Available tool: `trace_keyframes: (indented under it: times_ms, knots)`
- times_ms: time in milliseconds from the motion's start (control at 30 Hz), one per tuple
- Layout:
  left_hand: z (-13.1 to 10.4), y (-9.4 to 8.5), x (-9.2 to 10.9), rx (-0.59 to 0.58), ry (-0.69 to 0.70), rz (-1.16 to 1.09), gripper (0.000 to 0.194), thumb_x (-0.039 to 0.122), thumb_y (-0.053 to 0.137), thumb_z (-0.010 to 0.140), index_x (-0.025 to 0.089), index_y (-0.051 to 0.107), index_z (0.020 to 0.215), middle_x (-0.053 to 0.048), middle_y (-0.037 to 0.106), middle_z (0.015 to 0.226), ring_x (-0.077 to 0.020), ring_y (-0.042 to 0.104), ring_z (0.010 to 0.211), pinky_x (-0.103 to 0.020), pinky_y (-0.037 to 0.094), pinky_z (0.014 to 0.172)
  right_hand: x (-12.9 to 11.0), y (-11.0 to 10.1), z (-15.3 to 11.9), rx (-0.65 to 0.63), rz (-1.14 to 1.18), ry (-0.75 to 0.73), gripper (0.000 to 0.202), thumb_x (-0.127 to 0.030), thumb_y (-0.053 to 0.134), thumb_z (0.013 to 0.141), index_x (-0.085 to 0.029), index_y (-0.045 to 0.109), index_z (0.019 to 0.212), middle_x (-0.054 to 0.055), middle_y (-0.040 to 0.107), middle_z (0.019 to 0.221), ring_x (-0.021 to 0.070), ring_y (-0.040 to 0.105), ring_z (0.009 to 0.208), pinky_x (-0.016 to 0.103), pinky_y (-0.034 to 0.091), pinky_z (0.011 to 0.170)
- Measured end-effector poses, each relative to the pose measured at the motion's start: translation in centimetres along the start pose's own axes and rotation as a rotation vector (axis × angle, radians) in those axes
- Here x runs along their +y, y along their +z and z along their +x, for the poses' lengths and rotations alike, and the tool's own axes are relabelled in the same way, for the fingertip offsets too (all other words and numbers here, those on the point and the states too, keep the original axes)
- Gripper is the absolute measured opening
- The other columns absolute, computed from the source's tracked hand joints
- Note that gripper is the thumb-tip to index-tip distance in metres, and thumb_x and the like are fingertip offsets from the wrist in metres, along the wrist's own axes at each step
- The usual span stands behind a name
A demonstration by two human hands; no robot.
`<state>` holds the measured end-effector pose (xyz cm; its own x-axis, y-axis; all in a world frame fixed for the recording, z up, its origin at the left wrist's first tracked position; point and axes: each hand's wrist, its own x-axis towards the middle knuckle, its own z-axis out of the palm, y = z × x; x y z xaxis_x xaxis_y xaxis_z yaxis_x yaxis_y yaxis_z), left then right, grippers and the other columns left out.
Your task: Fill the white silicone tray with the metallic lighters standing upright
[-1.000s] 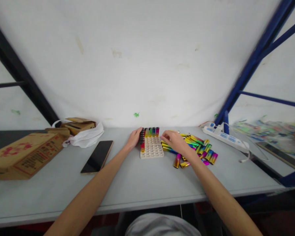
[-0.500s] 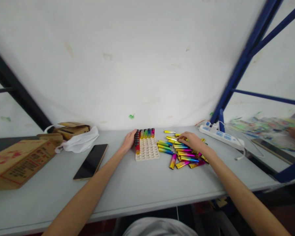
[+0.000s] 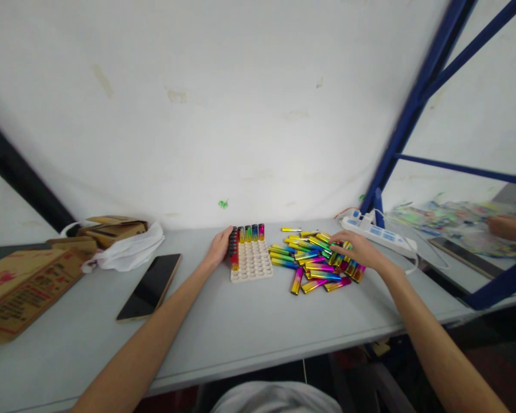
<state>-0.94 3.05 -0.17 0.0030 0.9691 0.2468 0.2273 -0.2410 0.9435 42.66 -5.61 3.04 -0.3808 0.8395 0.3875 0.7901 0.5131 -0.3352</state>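
Note:
A white tray (image 3: 252, 277) with rows of round holes lies on the grey table. Lighters stand upright along its left column and back row, red ones (image 3: 234, 252) at the left and multicoloured ones (image 3: 254, 232) at the back. My left hand (image 3: 220, 245) rests at the tray's back left corner, fingers round its edge. Right of the tray spreads a loose pile of shiny lighters (image 3: 318, 267) in yellow, green, blue and pink. Over the pile's back right part is my right hand (image 3: 352, 248), its fingers apart among the lighters.
A phone (image 3: 149, 287), a white plastic bag (image 3: 131, 249) and cardboard boxes (image 3: 30, 287) are at the left. A power strip (image 3: 380, 236) lies at the back right. Beyond the blue frame (image 3: 395, 137), another person's hand (image 3: 509, 228) is near plastic packets (image 3: 456, 226).
My right hand has shifted right over the pile, its fingers more spread. My left hand stays at the tray. The whole view has moved slightly.

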Motion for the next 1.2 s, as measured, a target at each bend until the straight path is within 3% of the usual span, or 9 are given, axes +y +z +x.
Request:
trace_keyframes:
  times_ms: [167, 333, 467, 633, 867, 1033, 1200]
  knots:
    - [0.0, -0.1, 0.0, -0.001, 0.005, 0.001, 0.057, 0.068, 0.049, 0.080, 0.015, 0.071, 0.085, -0.006, 0.075, 0.088, -0.0259, 0.063, 0.092, -0.035, 0.047, 0.089, -0.6, 1.2, -0.8, -0.151, -0.080, -0.043, 0.041, -0.053, 0.050, 0.095, -0.027, 0.075, 0.115, 0.012, 0.065, 0.127, 0.0326, 0.058, 0.120, 0.050, 0.041, 0.106]
    - [-0.2, -0.2, 0.4, 0.001, -0.005, -0.001, 0.056, 0.069, 0.050, 0.079, 0.016, 0.070, 0.081, -0.005, 0.074, 0.081, -0.0256, 0.062, 0.088, -0.035, 0.048, 0.086, -1.5, 2.2, 1.1, -0.160, -0.077, -0.072, 0.043, -0.047, 0.043, 0.099, -0.026, 0.070, 0.124, 0.011, 0.064, 0.132, 0.0317, 0.053, 0.127, 0.051, 0.040, 0.108]
    - [-0.3, -0.2, 0.5, -0.005, -0.012, -0.001, 0.057, 0.069, 0.050, 0.078, 0.015, 0.069, 0.081, -0.004, 0.074, 0.081, -0.0245, 0.063, 0.084, -0.035, 0.048, 0.086, -0.9, 0.7, 1.4, -0.043, 0.070, -0.072, 0.045, -0.045, 0.040, 0.100, -0.025, 0.064, 0.131, 0.008, 0.064, 0.134, 0.0269, 0.057, 0.126, 0.045, 0.041, 0.110]
    - [-0.2, -0.1, 0.5, 0.004, -0.014, 0.018, 0.060, 0.071, 0.048, 0.078, 0.015, 0.070, 0.083, -0.005, 0.074, 0.084, -0.0254, 0.063, 0.087, -0.036, 0.047, 0.089, 1.5, -1.6, 0.0, 0.136, 0.063, 0.100, 0.042, -0.044, 0.041, 0.099, -0.023, 0.069, 0.122, 0.009, 0.070, 0.123, 0.0281, 0.063, 0.117, 0.046, 0.046, 0.105]
    - [-0.1, -0.2, 0.2, 0.007, 0.014, 0.037, 0.061, 0.070, 0.048, 0.080, 0.015, 0.073, 0.089, -0.005, 0.076, 0.089, -0.0261, 0.064, 0.092, -0.036, 0.046, 0.092, 5.1, 0.5, 0.1, 0.061, -0.054, 0.185, 0.036, -0.037, 0.053, 0.092, -0.020, 0.070, 0.118, 0.012, 0.069, 0.124, 0.0292, 0.063, 0.116, 0.046, 0.049, 0.101]
    - [-0.1, -0.2, 0.2, -0.005, -0.003, 0.003, 0.061, 0.070, 0.049, 0.080, 0.014, 0.072, 0.090, -0.006, 0.076, 0.090, -0.0260, 0.064, 0.090, -0.036, 0.047, 0.092, 5.9, 0.9, 2.4, -0.065, -0.124, 0.366, 0.030, -0.033, 0.065, 0.085, -0.016, 0.074, 0.108, 0.012, 0.077, 0.096, 0.0262, 0.073, 0.084, 0.037, 0.057, 0.079]
    - [-0.2, -0.2, 0.2, -0.018, -0.001, 0.007, 0.062, 0.071, 0.048, 0.080, 0.014, 0.071, 0.088, -0.006, 0.075, 0.086, -0.0251, 0.064, 0.087, -0.036, 0.047, 0.090, 5.7, 0.2, 3.0, -0.197, -0.067, 0.389, 0.021, -0.036, 0.064, 0.085, -0.020, 0.077, 0.090, 0.007, 0.078, 0.083, 0.0244, 0.073, 0.077, 0.032, 0.055, 0.071]
